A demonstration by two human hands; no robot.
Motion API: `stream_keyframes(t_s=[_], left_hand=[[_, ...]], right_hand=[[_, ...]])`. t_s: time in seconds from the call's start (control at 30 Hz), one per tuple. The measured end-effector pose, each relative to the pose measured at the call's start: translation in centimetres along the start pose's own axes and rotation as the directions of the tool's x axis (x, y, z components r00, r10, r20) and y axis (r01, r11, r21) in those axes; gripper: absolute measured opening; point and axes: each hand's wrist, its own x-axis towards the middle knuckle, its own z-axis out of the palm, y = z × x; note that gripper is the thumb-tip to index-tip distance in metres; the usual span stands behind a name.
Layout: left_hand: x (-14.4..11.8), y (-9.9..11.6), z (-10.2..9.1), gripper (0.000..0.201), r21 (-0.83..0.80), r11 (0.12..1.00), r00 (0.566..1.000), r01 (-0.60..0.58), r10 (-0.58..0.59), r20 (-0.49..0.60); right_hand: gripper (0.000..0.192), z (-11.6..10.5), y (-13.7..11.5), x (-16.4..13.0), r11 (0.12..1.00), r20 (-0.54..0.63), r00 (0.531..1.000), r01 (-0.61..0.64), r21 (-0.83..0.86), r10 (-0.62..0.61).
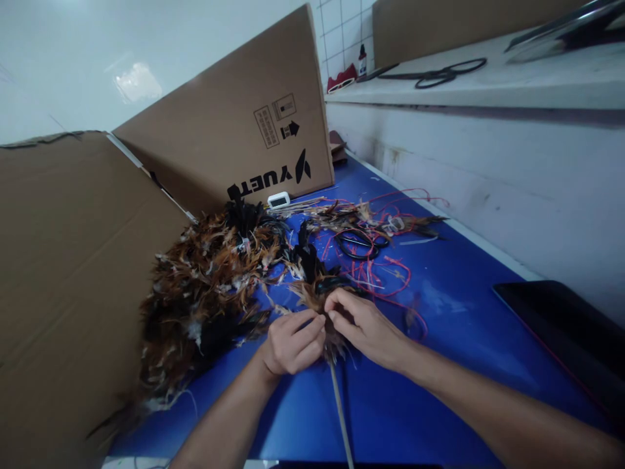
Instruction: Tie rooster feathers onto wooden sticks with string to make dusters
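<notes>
Feather pile (205, 293) left of scissors (359, 242)

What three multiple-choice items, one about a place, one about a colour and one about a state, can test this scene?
1. Where does the feather pile lie?
A. on the shelf
B. on the table, left of the hands
C. inside a box

2. What colour is the table?
A. blue
B. green
C. white

3. How are the hands?
A. both flat on the table
B. one raised
C. both closed on a feather bundle on a stick

Answers:
1 B, the pile sits by the cardboard.
2 A, the bare top is blue.
3 C, the left hand and right hand pinch the bundle above the stick.
</notes>
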Motion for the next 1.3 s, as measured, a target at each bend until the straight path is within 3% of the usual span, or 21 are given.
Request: stream_keyframes(t_s=[0.2,0.5,1.03,1.3], left_hand=[[0.5,0.2,-0.2,0.008,0.005,1.000,1.000,0.000,0.000,-0.006],[1.1,0.3,-0.6,0.008,0.001,0.999,0.999,-0.051,0.051,-0.013],[0.4,0.3,0.0,0.012,-0.100,0.991,0.995,0.090,-0.085,0.056],[-0.3,0.6,0.7,0.015,-0.180,0.961,0.976,0.210,-0.217,-0.020]], right_hand=[[0.019,-0.2,-0.1,0.1,0.996,0.016,0.996,0.091,0.006,-0.092],[0.017,-0.5,0.1,0.2,0.993,0.032,0.993,0.113,-0.017,-0.112],[0.014,0.7,0.3,-0.4,0.939,-0.002,0.986,0.161,-0.304,-0.169],[0.017,0.6,0.2,-0.4,0.981,-0.035,0.994,0.095,-0.166,-0.102]])
